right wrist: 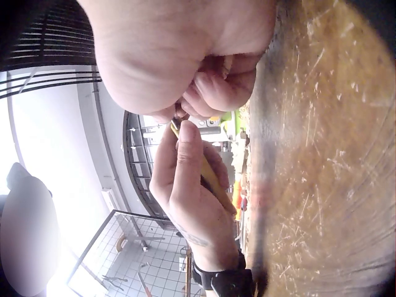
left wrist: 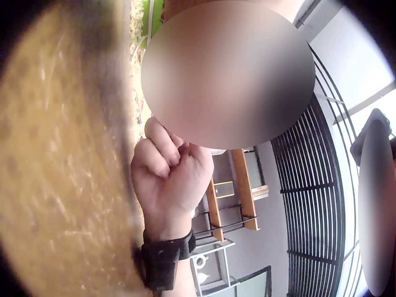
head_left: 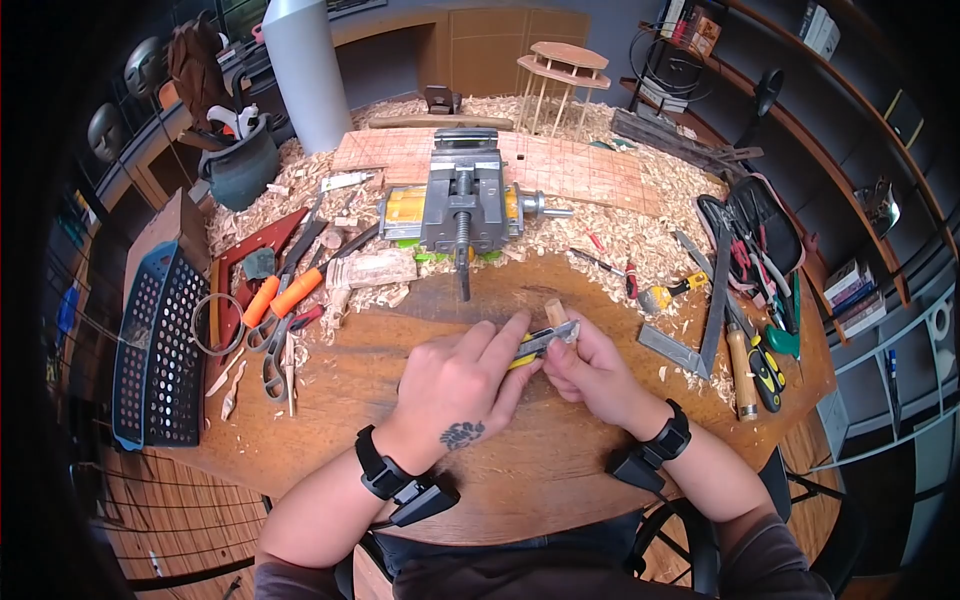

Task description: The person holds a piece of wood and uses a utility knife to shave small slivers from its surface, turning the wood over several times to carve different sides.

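Note:
My left hand (head_left: 450,380) grips a yellow-and-grey utility knife (head_left: 540,344) above the front of the wooden table. In the right wrist view the yellow knife handle (right wrist: 213,182) runs along its palm, the thumb lying on top. Close against it, my right hand (head_left: 600,378) pinches a small wooden piece (head_left: 555,312), whose end sticks up beyond the knife. The blade end lies by the right thumb. In the left wrist view my right hand (left wrist: 173,179) shows curled fingers, and a blurred patch hides the work.
A drill-press vise (head_left: 465,195) stands among wood shavings ahead. At left lie orange-handled scissors (head_left: 275,310) and a perforated basket (head_left: 160,350). On the right are a try square (head_left: 700,335), a wooden-handled tool (head_left: 742,375), pliers (head_left: 766,375) and a tool pouch (head_left: 765,225).

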Motion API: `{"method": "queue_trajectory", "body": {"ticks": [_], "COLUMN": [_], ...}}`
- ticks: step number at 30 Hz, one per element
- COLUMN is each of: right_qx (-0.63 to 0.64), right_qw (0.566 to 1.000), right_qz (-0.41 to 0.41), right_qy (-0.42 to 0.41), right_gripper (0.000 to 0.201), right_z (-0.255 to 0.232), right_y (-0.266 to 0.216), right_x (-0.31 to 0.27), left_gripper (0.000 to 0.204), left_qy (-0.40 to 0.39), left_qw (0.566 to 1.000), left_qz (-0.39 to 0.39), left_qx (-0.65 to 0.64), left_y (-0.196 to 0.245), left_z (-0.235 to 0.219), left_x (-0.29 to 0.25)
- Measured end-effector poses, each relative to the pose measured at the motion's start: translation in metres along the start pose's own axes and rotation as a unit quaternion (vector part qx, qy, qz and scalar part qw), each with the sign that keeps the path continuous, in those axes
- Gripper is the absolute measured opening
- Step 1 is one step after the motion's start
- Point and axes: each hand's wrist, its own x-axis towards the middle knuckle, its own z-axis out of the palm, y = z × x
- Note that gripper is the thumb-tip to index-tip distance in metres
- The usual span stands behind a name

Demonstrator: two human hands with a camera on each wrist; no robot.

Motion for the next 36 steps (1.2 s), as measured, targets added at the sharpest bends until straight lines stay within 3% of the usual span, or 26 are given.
{"method": "queue_trajectory", "body": {"ticks": [18, 25, 27, 36], "right_qx": [-0.143, -0.103, -0.01, -0.03], "right_qw": [0.984, 0.991, 0.999, 0.999], "right_qz": [-0.055, -0.063, -0.027, -0.031], "right_qy": [0.089, 0.052, 0.016, 0.015], "right_gripper": [0.032, 0.03, 0.03, 0.031], "right_z": [-0.0006, -0.0012, -0.0017, 0.0001], "right_y": [0.0084, 0.0061, 0.0066, 0.0066], "right_x": [0.0039, 0.0025, 0.001, 0.0018], "left_gripper": [0.045, 0.046, 0.046, 0.046], "left_qy": [0.034, 0.019, 0.004, 0.017], "left_qw": [0.999, 0.999, 1.0, 1.0], "left_qz": [-0.028, -0.026, -0.02, -0.001], "left_qx": [0.013, 0.013, 0.009, 0.009], "left_y": [0.0034, 0.0031, 0.003, 0.0011], "left_z": [0.003, 0.0, -0.0005, 0.0], "left_x": [-0.0011, -0.0006, -0.0005, -0.0007]}}
